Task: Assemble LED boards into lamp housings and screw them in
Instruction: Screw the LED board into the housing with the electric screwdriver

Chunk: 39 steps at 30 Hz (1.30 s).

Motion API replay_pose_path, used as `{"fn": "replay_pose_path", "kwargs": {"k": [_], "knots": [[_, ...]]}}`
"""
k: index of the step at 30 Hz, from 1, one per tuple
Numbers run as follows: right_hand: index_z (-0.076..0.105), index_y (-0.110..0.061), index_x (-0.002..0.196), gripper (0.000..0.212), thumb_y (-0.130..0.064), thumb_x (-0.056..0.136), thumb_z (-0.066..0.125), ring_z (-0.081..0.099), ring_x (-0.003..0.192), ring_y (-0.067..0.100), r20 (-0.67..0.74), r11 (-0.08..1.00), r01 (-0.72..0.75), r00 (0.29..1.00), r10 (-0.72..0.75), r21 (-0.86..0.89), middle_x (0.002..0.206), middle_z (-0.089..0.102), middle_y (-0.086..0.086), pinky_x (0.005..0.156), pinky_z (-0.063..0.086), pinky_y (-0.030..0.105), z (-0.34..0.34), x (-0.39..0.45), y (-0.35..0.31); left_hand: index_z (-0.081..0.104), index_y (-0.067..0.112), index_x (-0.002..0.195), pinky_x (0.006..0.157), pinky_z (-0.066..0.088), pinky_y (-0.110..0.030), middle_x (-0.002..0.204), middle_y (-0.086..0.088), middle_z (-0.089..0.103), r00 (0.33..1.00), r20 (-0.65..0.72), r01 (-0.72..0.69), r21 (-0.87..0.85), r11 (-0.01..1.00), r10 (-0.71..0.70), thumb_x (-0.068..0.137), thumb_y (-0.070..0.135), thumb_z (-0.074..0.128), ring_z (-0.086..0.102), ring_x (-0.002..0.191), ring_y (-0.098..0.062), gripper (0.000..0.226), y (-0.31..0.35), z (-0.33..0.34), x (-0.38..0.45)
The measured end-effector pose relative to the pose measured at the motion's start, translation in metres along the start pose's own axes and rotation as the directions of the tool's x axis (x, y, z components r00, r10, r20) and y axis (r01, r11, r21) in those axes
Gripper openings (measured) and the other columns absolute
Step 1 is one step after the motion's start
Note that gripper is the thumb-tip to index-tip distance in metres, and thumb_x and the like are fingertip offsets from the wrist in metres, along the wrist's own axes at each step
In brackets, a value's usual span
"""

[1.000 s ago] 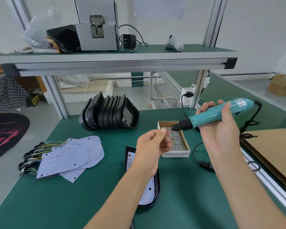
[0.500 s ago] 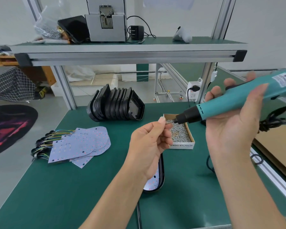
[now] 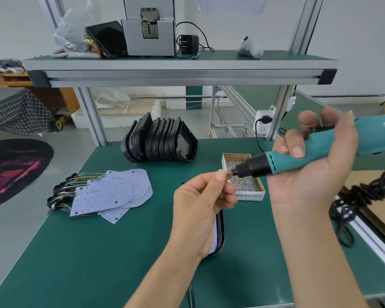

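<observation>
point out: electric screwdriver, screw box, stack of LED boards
electric screwdriver (image 3: 302, 157): head view, on the teal body near the black nose.
screw box (image 3: 249, 195): head view, on the white front wall with the lettering.
stack of LED boards (image 3: 111, 192): head view, on the face of the top board.

You're at an assembly workstation in a small workshop: a green-matted bench under your hands, an aluminium-framed shelf above them, stacked black housings beyond your left hand, LED boards to its left
</observation>
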State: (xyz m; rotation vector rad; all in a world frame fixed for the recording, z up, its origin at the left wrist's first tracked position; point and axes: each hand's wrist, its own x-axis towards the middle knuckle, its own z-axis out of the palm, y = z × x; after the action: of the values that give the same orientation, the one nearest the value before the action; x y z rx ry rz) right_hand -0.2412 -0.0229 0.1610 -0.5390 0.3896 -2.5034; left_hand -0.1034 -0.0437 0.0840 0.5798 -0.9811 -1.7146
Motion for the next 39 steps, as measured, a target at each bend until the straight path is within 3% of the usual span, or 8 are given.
{"fn": "replay_pose_path", "kwargs": {"k": [3,13,20,27,31,34,37,39], "knots": [[0.057,-0.021,0.093,0.016,-0.033,0.102,0.052,0.039,0.046,0.008,0.104,0.996,-0.081,0.991,0.086,-0.044,0.084,0.064,-0.002,0.054,0.039,0.023,-0.009,-0.013,0.006,0.082,0.014,0.08,0.055,0.051,-0.021,0.07,-0.007,0.068,0.999,0.019,0.039,-0.033,0.999,-0.039,0.081,0.03,0.073,0.061,0.055,-0.014,0.019,-0.002,-0.003,0.0],[0.063,-0.021,0.09,0.018,-0.028,0.103,0.053,0.039,0.046,0.007,0.121,0.987,-0.138,0.982,0.147,-0.078,0.082,0.061,-0.003,0.053,0.039,0.022,-0.019,-0.012,0.008,0.08,0.014,0.08,0.051,0.048,-0.022,0.066,-0.007,0.067,0.977,0.167,0.084,0.279,0.957,-0.134,0.086,0.044,0.072,0.06,0.05,-0.017,0.032,0.012,-0.03,0.003],[0.062,-0.021,0.091,0.019,-0.03,0.104,0.053,0.038,0.047,0.007,0.107,0.992,-0.121,0.986,0.125,-0.04,0.081,0.06,-0.004,0.054,0.039,0.022,-0.018,-0.014,0.007,0.082,0.015,0.085,0.055,0.052,-0.024,0.069,-0.01,0.072,0.994,0.104,-0.052,0.229,0.972,0.029,0.089,0.025,0.072,0.065,0.055,-0.019,0.015,0.004,-0.023,-0.001],[0.06,-0.022,0.09,0.012,-0.033,0.095,0.062,0.039,0.047,0.004,0.015,0.981,-0.187,0.982,0.186,0.06,0.081,0.058,-0.005,0.053,0.038,0.019,-0.023,-0.009,0.007,0.083,0.019,0.085,0.057,0.055,-0.022,0.069,-0.01,0.074,0.988,0.082,-0.143,0.209,0.967,0.129,0.081,0.024,0.073,0.069,0.055,-0.019,0.012,0.003,-0.016,-0.003],[0.06,-0.021,0.088,0.012,-0.032,0.093,0.063,0.038,0.047,0.004,-0.016,0.976,-0.195,0.98,0.197,0.092,0.082,0.057,-0.005,0.053,0.038,0.019,-0.024,-0.008,0.009,0.084,0.019,0.094,0.061,0.057,-0.023,0.073,-0.012,0.075,0.989,0.099,-0.129,0.168,0.977,0.114,0.078,0.019,0.076,0.071,0.06,-0.019,0.018,0.003,-0.014,-0.004],[0.062,-0.02,0.088,0.015,-0.032,0.098,0.061,0.039,0.047,0.005,-0.019,0.976,-0.192,0.981,0.195,0.1,0.082,0.058,-0.004,0.053,0.04,0.019,-0.026,-0.008,0.01,0.072,0.022,0.122,0.065,0.058,-0.025,0.079,-0.014,0.076,0.984,0.141,-0.134,0.172,0.976,0.11,0.08,0.019,0.082,0.073,0.065,-0.02,0.044,-0.003,-0.016,-0.003],[0.062,-0.021,0.089,0.015,-0.032,0.098,0.061,0.041,0.048,0.005,-0.002,0.978,-0.184,0.983,0.185,0.1,0.082,0.059,-0.004,0.053,0.041,0.02,-0.029,-0.004,0.011,0.054,0.028,0.141,0.073,0.058,-0.025,0.086,-0.01,0.078,0.984,0.157,-0.126,0.296,0.947,0.081,0.08,0.032,0.086,0.075,0.076,-0.021,0.07,-0.011,-0.028,-0.007],[0.061,-0.021,0.09,0.014,-0.031,0.099,0.06,0.041,0.048,0.006,0.004,0.983,-0.171,0.985,0.171,0.07,0.082,0.059,-0.004,0.053,0.041,0.021,-0.034,-0.001,0.014,0.063,0.033,0.13,0.077,0.057,-0.021,0.086,-0.001,0.077,0.989,0.06,-0.147,0.467,0.872,0.135,0.081,0.046,0.074,0.075,0.08,-0.017,0.052,-0.014,-0.044,-0.013]]}}
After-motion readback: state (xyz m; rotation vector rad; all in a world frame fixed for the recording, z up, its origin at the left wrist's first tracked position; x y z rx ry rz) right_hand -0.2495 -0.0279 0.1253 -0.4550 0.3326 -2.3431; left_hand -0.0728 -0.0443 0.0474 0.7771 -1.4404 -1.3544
